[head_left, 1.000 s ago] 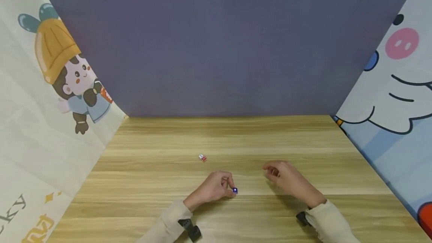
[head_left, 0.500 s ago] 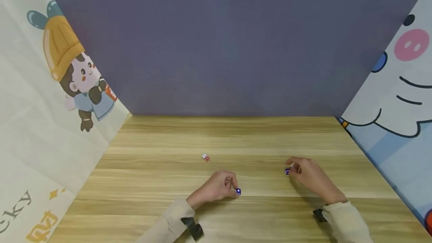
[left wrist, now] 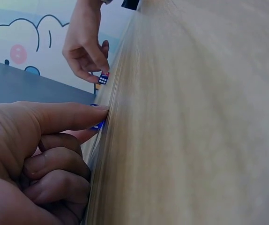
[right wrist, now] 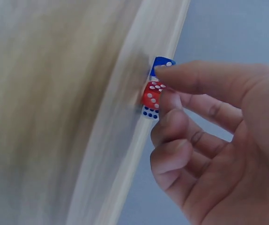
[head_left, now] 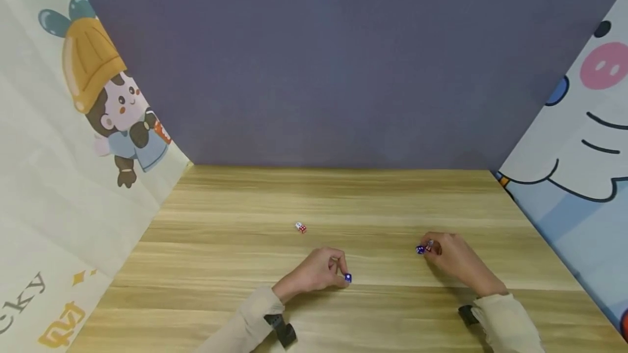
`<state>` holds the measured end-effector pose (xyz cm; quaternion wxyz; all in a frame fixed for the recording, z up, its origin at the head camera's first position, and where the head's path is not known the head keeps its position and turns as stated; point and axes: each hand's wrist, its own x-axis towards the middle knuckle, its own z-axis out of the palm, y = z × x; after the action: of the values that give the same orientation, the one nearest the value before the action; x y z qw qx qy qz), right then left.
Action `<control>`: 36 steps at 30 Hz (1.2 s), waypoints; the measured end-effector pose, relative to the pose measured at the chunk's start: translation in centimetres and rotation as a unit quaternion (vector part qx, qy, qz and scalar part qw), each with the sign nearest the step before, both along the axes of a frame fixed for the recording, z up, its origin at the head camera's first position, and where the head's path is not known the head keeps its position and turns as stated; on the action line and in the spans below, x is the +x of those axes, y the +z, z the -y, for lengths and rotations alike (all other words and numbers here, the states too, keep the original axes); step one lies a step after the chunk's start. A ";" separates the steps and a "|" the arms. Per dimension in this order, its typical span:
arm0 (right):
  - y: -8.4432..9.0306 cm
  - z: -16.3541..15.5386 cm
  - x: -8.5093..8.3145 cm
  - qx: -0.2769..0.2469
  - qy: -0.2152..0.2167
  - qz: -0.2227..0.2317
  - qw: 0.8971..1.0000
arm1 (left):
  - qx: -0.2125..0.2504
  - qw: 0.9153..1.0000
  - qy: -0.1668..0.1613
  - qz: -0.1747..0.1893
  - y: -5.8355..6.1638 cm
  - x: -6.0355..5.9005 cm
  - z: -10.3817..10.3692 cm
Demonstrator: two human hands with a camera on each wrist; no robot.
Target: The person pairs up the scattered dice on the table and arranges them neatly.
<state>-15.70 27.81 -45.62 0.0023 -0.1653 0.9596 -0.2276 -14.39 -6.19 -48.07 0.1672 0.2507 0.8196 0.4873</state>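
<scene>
Blue die [head_left: 348, 277] pinched at fingertips, L hand [head_left: 312, 271]; R hand [head_left: 453, 255] touches 2nd blue die [right wrist: 161, 62], grip unclear.

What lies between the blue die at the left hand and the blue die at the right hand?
In the head view, the stretch is bare table between the blue die at the left hand and the other blue die at the right hand.

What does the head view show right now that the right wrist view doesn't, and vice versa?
Head only: the left hand at its own blue die, the separate white and red dice and the cartoon prints.

Right wrist only: legible blue pips on a white die.

Both: the right hand, another blue die at its fingertips, the wooden tabletop and the grey-blue wall.
</scene>
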 end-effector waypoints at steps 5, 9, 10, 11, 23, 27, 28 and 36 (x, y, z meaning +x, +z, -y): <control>-0.2 -0.1 -0.3 -0.006 0.013 0.007 1.000 | -0.001 1.000 0.000 -0.002 0.0 -0.2 0.0; -0.3 -0.2 -0.3 -0.007 0.013 0.019 1.000 | -0.002 1.000 0.001 0.002 -0.1 -0.1 0.0; -0.3 -0.2 -0.3 -0.009 0.013 0.022 1.000 | -0.003 1.000 0.001 0.004 -0.1 -0.1 0.1; -0.3 -0.2 -0.3 -0.011 0.013 0.026 1.000 | -0.003 1.000 0.002 0.005 -0.1 -0.1 0.1; -0.4 -0.2 -0.4 -0.018 0.014 0.014 1.000 | -0.004 1.000 -0.005 0.002 0.0 -0.3 0.2; -0.2 0.0 -0.3 -0.018 0.012 0.015 1.000 | -0.005 1.000 -0.005 -0.001 -0.2 -0.3 0.2; -0.2 0.0 -0.2 -0.019 0.012 0.017 1.000 | -0.004 1.000 -0.005 -0.001 -0.2 -0.3 0.2; 0.1 -0.1 0.0 -0.028 0.008 0.018 0.999 | 0.003 1.000 -0.008 0.009 -0.3 -0.4 0.0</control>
<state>-15.68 27.87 -45.53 0.0167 -0.1687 0.9514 -0.2572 -14.76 -6.22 -48.36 0.1773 0.2531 0.8145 0.4910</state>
